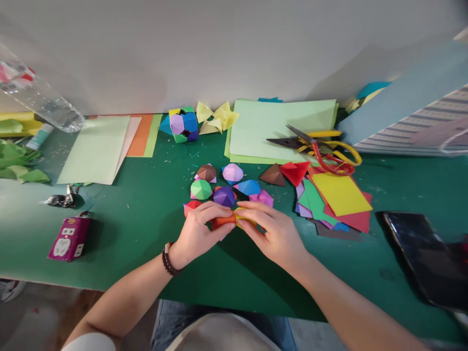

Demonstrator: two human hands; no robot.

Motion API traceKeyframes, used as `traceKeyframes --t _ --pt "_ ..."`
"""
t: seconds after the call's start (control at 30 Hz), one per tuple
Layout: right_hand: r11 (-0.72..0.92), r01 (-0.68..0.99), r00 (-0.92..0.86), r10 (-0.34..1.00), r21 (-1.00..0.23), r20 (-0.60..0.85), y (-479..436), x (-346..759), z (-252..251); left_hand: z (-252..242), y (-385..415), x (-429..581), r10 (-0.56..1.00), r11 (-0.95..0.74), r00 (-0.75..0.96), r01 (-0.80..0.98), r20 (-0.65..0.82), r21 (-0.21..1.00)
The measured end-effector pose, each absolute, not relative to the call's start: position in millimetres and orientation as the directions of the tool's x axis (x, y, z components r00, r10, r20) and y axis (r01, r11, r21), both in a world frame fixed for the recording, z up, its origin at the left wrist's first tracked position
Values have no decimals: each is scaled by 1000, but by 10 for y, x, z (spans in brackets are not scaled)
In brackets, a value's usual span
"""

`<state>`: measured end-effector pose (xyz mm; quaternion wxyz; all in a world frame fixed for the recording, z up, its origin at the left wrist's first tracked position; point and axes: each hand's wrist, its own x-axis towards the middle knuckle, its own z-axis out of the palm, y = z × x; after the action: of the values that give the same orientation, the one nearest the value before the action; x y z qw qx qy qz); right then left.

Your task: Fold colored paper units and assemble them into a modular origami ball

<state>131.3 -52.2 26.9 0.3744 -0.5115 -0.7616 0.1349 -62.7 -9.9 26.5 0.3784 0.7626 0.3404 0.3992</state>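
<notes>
Orange paper piece [221, 221] pinched by left hand [201, 225], yellow paper piece [238, 214] pinched by right hand [280, 235], both hands nearly closed

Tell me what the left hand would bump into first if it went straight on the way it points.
Probably the yellow paper in the right hand. The orange paper in the left hand seems to touch it, though depth is unclear.

A plain, pale grey wall [234, 53] is rising behind the green worktop [124, 239], and I'm noticing a soft shadow spreading over its right side. Light is glinting off the worktop's left end. Below the front edge, greyish floor [40, 317] is showing, turning brown in one patch.
</notes>
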Motion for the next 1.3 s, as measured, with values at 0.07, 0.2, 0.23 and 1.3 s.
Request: traceKeyframes --t 0.07,0.2,0.23,1.3 --pt "437 674 -194 883 -596 428 -522 1305 270 259 -101 -624 823 -476 452 220 344 851" --pt "420 652 -187 896 -631 403 -529 1306 259 251 -110 -617 827 -476 450 239 338 847" --pt "410 642 -183 902 -647 390 -529 1309 256 248 -114 -616 825 -482 450 244 342 842" --pt "256 517 -188 965 -817 184 -489 1380 283 277 -143 -612 844 -471 429 304 322 828"
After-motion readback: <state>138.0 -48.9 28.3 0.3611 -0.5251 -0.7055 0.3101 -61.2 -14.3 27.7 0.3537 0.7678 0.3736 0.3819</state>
